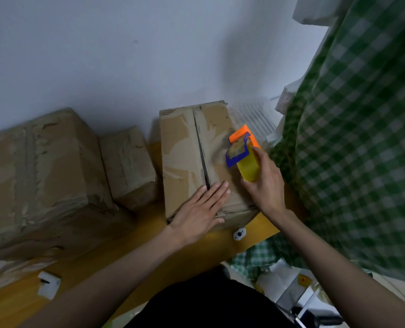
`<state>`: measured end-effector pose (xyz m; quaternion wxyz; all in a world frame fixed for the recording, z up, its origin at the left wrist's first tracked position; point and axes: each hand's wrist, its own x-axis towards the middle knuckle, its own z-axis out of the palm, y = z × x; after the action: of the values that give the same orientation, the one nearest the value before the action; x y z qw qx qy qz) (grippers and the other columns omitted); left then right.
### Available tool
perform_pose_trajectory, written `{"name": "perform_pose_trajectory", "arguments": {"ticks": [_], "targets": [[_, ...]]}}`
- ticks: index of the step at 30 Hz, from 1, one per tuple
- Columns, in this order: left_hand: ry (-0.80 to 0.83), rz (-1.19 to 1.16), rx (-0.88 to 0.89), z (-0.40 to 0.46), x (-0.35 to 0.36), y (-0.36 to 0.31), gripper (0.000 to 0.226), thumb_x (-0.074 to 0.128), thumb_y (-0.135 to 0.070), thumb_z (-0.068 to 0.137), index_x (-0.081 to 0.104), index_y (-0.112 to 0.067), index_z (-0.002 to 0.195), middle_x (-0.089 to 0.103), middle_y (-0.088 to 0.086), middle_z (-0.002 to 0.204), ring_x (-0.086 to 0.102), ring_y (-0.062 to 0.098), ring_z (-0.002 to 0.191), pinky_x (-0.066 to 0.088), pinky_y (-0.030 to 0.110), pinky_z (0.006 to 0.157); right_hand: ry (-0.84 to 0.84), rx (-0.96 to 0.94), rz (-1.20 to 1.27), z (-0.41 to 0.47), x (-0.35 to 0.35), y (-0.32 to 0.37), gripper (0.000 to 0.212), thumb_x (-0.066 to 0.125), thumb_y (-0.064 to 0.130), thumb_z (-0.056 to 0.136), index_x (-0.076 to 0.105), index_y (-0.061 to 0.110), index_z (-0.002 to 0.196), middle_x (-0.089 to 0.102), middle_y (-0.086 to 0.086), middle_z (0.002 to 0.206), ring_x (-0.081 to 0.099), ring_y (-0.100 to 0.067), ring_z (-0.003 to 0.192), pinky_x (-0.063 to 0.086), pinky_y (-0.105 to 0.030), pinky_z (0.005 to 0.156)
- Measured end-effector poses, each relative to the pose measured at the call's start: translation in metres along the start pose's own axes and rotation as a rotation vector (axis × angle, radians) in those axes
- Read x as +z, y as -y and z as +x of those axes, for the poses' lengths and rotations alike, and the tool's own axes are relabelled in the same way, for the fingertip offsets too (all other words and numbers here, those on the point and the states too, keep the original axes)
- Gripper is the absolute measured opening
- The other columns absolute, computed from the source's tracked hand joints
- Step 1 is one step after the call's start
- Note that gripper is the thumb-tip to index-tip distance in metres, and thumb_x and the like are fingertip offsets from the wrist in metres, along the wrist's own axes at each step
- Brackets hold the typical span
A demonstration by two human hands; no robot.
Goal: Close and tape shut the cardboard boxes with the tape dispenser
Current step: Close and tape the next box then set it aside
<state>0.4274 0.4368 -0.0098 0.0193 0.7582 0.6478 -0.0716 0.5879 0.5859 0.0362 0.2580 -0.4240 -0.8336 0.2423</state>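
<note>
Cardboard box [192, 147] standing on the wooden table [116, 261] against the wall, flaps folded down, centre seam [202, 157] dark, apparently untaped, running away from the body toward the wall; left hand [202, 209] spread flat, palm down on the near end of the lid, fingertips lying across the seam, pinning both flaps; right hand [266, 183] wrapped around the tape dispenser [244, 155], orange, blue and yellow, poised over the right flap, just beside the seam and about mid-length, contact with the cardboard impossible to tell; seam lying to the left of the dispenser, so right hand nearer for the pull, probably along that long axis; left hand itself sitting on the near stretch of the seam, likely in the way; two other boxes [43, 176] left, near; small white object [239, 233] at the box's near edge; green checked cloth [352, 150] hanging close on the right.
</note>
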Motion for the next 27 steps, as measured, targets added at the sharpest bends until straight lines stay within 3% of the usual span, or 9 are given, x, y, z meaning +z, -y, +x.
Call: {"name": "perform_pose_trajectory", "arguments": {"ticks": [5, 9, 13, 18, 23, 25, 27], "targets": [[-0.007, 0.022, 0.019, -0.006, -0.001, 0.001, 0.068, 0.023, -0.045, 0.108, -0.002, -0.01, 0.161, -0.009, 0.009, 0.168, -0.004, 0.026, 0.156, 0.009, 0.045, 0.127, -0.016, -0.04, 0.206, -0.003, -0.024, 0.002, 0.074, 0.075, 0.025, 0.077, 0.04, 0.024, 0.143, 0.059, 0.002, 0.134, 0.059, -0.018, 0.115, 0.05, -0.042, 0.094], [0.014, 0.011, 0.077, -0.027, -0.002, 0.001, 0.064, 0.017, -0.042, 0.109, -0.007, -0.013, 0.161, -0.012, 0.006, 0.169, -0.008, 0.024, 0.156, 0.005, 0.045, 0.127, -0.016, -0.079, 0.385, -0.004, -0.046, 0.005, 0.067, 0.079, 0.004, 0.078, 0.048, 0.015, 0.136, 0.062, 0.01, 0.122, 0.059, 0.0, 0.106, 0.047, -0.021, 0.087], [0.027, -0.041, 0.128, -0.052, -0.004, 0.003, 0.064, 0.022, -0.042, 0.109, -0.005, -0.017, 0.162, -0.011, -0.001, 0.169, -0.009, 0.018, 0.156, 0.004, 0.044, 0.126, -0.023, -0.058, 0.55, -0.009, -0.056, 0.005, 0.06, 0.078, -0.003, 0.082, 0.048, 0.02, 0.13, 0.059, 0.032, 0.115, 0.058, 0.005, 0.107, 0.043, -0.012, 0.088], [0.117, -0.206, 0.158, -0.049, -0.024, 0.009, 0.067, 0.023, -0.055, 0.108, -0.006, -0.026, 0.161, -0.016, -0.012, 0.167, -0.02, 0.005, 0.152, -0.007, 0.036, 0.126, 0.028, -0.077, 0.627, -0.011, -0.062, 0.008, 0.066, 0.08, 0.01, 0.082, 0.046, 0.032, 0.135, 0.056, 0.023, 0.128, 0.054, -0.004, 0.121, 0.044, -0.016, 0.098], [0.103, -0.17, 0.175, -0.044, -0.025, 0.018, 0.072, 0.033, -0.059, 0.104, 0.0, -0.03, 0.161, -0.011, -0.015, 0.167, -0.014, 0.004, 0.153, -0.008, 0.034, 0.126, 0.046, -0.068, 0.656, -0.015, -0.06, 0.01, 0.064, 0.078, 0.013, 0.08, 0.048, 0.014, 0.137, 0.058, 0.01, 0.13, 0.056, -0.009, 0.121, 0.046, -0.021, 0.099], [0.092, -0.193, 0.178, -0.043, -0.025, 0.019, 0.073, 0.036, -0.06, 0.103, 0.004, -0.031, 0.161, -0.008, -0.017, 0.167, -0.01, 0.002, 0.153, -0.008, 0.033, 0.125, 0.052, -0.071, 0.657, -0.017, -0.06, 0.01, 0.064, 0.08, 0.006, 0.081, 0.049, 0.017, 0.137, 0.059, 0.007, 0.13, 0.056, -0.011, 0.122, 0.047, -0.026, 0.101], [0.094, -0.297, 0.146, -0.042, -0.028, 0.02, 0.073, 0.037, -0.066, 0.1, 0.013, -0.033, 0.161, 0.0, -0.018, 0.167, -0.003, -0.002, 0.153, -0.007, 0.033, 0.126, 0.074, -0.064, 0.672, -0.021, -0.062, 0.012, 0.066, 0.081, 0.008, 0.082, 0.048, 0.027, 0.135, 0.059, 0.015, 0.129, 0.056, -0.008, 0.122, 0.047, -0.022, 0.099]]}}
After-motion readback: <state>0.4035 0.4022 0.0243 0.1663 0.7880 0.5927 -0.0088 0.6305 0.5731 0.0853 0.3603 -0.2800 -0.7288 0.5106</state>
